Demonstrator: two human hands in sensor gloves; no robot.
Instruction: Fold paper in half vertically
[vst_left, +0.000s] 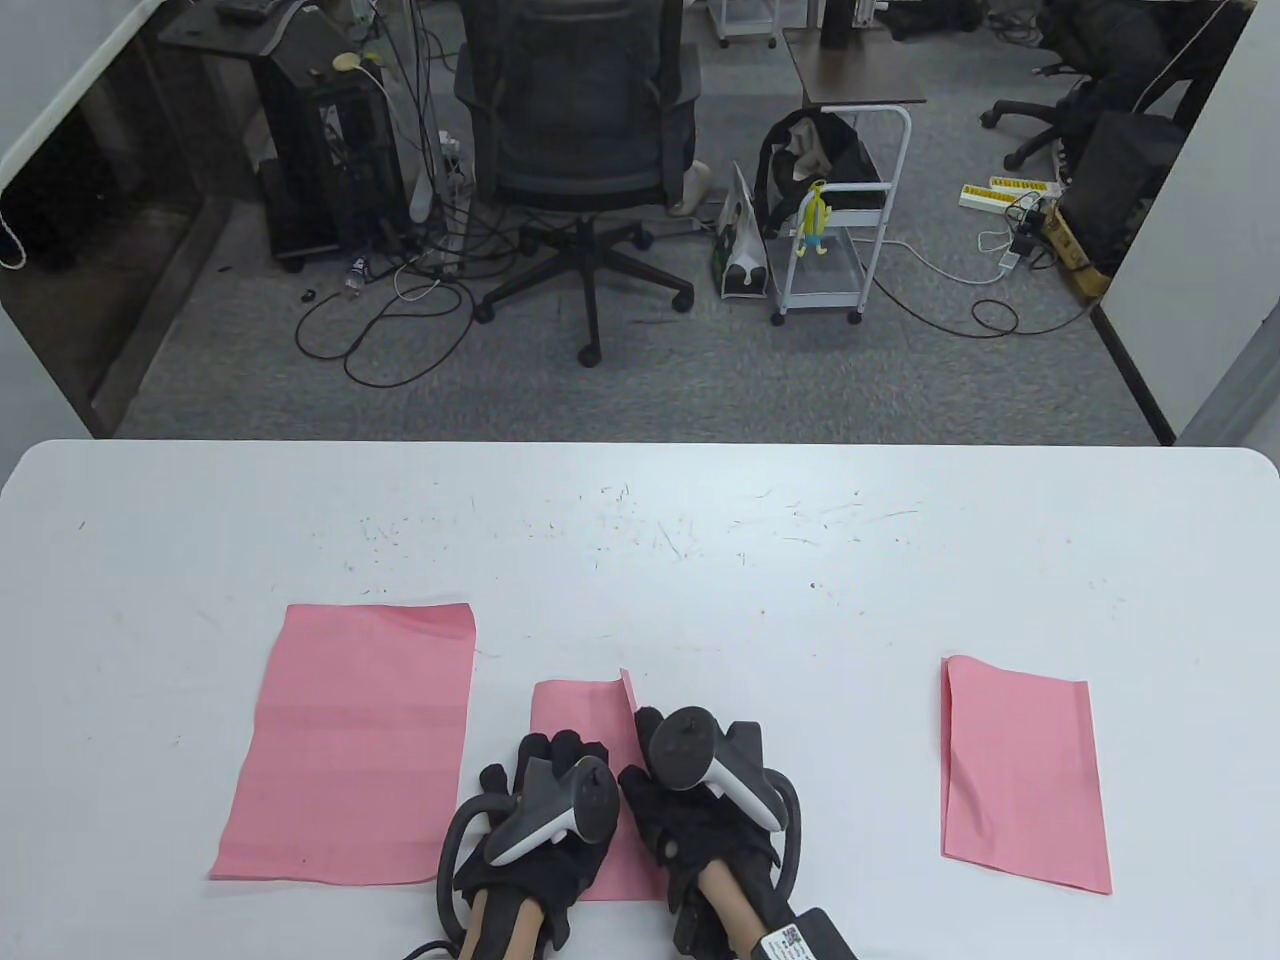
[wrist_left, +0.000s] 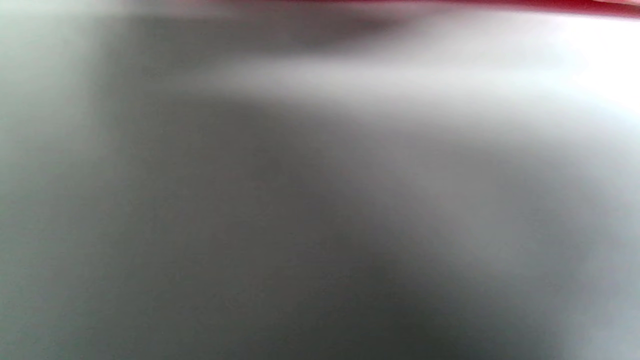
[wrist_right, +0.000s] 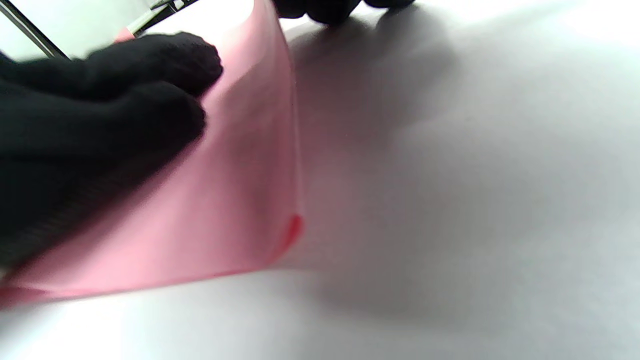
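Risk of crooked crease if paper (vst_left: 575, 715), at near table (vst_left: 700, 560) edge, slips under left hand (vst_left: 545, 815) and right hand (vst_left: 690, 800) pressing flat on it, corner already curling.

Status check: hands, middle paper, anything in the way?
Both hands, left and right, rest on the middle paper. Paper looks folded, far right corner lifted. Two more pink sheets lie apart, one left, one right; nothing in the way.
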